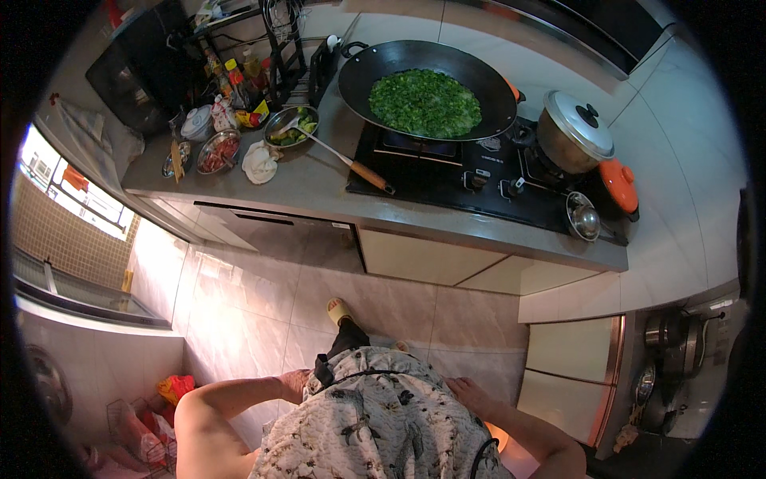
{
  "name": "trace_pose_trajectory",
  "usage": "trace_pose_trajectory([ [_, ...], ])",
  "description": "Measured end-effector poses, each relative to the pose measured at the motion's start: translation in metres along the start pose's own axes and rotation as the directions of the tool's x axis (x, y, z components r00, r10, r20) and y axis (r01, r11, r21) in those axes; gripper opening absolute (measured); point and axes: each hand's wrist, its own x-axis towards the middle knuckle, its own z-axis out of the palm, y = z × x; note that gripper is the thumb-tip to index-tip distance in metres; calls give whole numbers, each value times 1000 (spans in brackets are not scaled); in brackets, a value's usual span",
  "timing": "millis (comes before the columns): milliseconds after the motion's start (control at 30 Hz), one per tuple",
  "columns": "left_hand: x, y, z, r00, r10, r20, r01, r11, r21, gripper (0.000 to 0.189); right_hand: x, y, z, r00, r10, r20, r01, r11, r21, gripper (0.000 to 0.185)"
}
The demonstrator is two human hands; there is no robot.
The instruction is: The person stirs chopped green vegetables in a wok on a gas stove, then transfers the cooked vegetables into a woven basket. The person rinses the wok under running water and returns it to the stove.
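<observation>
My left hand rests at my hip against the patterned garment, its fingertips hidden by the cloth. On the other side my right hand lies against the garment with its fingers extended, and no object shows in it. Before me on the gas hob sits a large black wok with chopped greens in bubbling liquid. A wooden-handled turner leans from a metal bowl of green vegetables across to the hob's edge.
A lidded pot occupies the right burner, near an orange lid and a ladle in a metal bowl. Left on the worktop are a bowl of raw meat, a white cloth and seasoning bottles. A wire basket stands lower left.
</observation>
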Motion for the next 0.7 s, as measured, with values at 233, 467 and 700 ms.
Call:
trace_pose_trajectory([
  [233,-2,8,1,997,-77,21,78,994,-78,71,-2,-2,-7,998,-19,-53,24,994,107,56],
  [467,0,34,-27,999,-36,3,36,999,-16,66,-1,-2,-6,997,-14,77,15,1000,-12,56],
  [700,-2,28,-20,998,-64,5,64,998,-4,66,-1,-2,-7,996,16,87,-21,997,68,58],
])
